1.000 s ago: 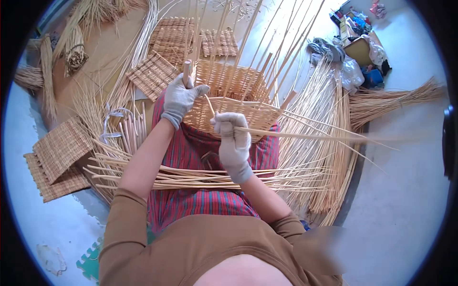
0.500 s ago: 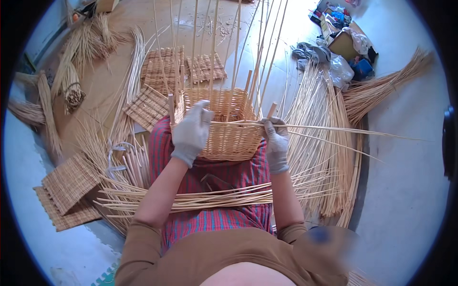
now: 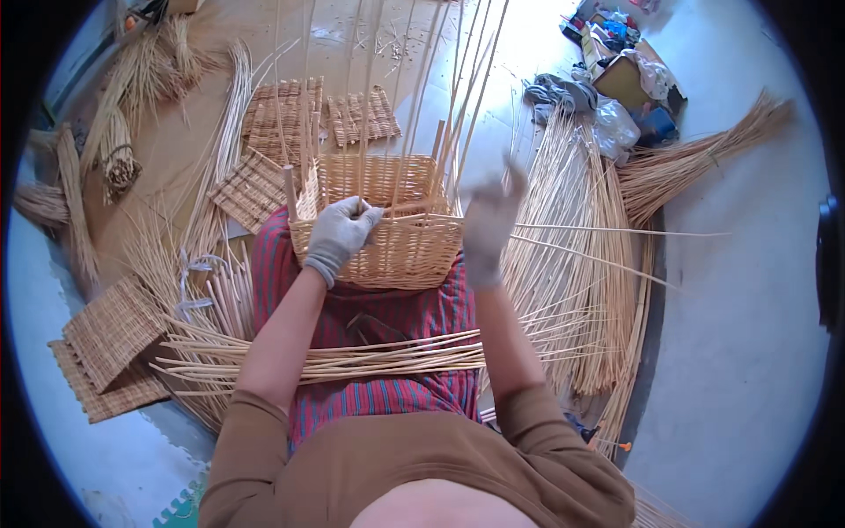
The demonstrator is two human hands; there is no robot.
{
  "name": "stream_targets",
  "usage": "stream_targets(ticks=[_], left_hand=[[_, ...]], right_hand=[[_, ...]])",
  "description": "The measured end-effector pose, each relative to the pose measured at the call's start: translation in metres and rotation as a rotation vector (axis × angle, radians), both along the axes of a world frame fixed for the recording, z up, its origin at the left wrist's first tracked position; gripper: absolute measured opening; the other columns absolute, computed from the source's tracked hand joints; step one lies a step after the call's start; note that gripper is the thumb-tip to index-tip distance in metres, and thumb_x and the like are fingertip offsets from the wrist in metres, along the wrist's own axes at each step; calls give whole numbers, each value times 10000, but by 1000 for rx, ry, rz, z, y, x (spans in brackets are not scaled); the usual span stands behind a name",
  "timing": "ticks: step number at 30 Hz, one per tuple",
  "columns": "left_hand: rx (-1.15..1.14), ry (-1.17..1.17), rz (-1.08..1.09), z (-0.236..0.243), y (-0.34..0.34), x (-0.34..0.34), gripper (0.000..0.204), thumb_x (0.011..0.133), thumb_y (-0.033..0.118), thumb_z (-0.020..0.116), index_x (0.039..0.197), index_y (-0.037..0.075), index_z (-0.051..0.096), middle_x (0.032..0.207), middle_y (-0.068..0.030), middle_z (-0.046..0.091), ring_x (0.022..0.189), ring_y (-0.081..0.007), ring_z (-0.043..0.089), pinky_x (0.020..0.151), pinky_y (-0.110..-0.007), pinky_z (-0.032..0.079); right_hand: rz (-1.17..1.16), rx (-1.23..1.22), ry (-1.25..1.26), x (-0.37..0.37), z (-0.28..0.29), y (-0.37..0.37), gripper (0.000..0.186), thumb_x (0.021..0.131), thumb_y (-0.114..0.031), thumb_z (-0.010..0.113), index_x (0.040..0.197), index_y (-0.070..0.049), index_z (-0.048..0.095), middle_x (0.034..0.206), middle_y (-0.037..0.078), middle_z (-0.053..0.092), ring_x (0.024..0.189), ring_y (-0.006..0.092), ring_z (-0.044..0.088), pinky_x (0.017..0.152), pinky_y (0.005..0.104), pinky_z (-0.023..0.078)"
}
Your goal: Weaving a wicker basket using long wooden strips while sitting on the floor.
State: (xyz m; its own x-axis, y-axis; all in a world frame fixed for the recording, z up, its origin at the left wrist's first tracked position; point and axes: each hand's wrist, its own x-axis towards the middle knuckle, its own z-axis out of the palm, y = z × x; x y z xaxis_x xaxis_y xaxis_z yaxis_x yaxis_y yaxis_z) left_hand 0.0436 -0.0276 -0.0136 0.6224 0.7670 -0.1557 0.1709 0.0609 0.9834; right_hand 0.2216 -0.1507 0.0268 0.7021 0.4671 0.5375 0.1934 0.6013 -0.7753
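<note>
A rectangular wicker basket [image 3: 396,260] rests on my lap, over a striped red and blue cloth [image 3: 370,405]. Tall thin stakes rise from its sides, and thicker pegs stand at its corners. My left hand [image 3: 339,235], in a pale knit glove, is closed at the near rim, with thumb and fingertips pinched together there. My right hand [image 3: 493,224], gloved too, is raised just beyond the basket's right near corner; motion smears its fingers. Long weaving strands [image 3: 616,230] run out to the right from behind it.
A bundle of loose rods [image 3: 396,356] lies across my lap. Woven panels [image 3: 114,330] lie on the left; more panels [image 3: 282,114] are beyond the basket. Long reeds [image 3: 572,282] spread over the floor at right, near a tied bundle [image 3: 704,163] and plastic bags [image 3: 614,130].
My right hand has left the strands at the basket's corner and swung upward. My left hand has lowered and closed at the near rim. The whole view has shifted slightly.
</note>
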Motion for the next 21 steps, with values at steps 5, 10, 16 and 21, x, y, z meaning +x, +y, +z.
stream_targets(ticks=[5,10,16,21], left_hand=[[-191,-125,38,29,-11,20,398,890,195,806,741,93,451,652,-6,567,527,-110,634,437,-277,504],[-23,-195,147,-2,-11,21,359,913,238,789,772,91,493,655,3,536,441,-92,561,368,-255,449],[432,-317,-3,58,-44,36,230,1024,137,590,1233,55,537,972,-93,646,669,-116,654,536,-265,542],[35,-49,-128,4,-56,76,214,1041,217,584,963,19,605,737,-36,600,518,-138,656,459,-274,495]], right_hand=[[-158,-229,236,-27,-7,-53,198,1072,-89,454,1266,-86,413,876,65,629,816,166,632,701,282,530],[-10,-335,-29,-51,-3,-64,132,1050,-129,541,1154,-48,547,990,102,686,846,178,677,740,274,538],[-221,-357,418,38,-1,-117,191,974,-61,663,1141,-64,569,1057,86,715,985,169,715,656,209,538],[-347,-498,-306,54,37,-57,166,934,-51,690,1063,-26,590,938,95,717,880,173,708,703,296,544]])
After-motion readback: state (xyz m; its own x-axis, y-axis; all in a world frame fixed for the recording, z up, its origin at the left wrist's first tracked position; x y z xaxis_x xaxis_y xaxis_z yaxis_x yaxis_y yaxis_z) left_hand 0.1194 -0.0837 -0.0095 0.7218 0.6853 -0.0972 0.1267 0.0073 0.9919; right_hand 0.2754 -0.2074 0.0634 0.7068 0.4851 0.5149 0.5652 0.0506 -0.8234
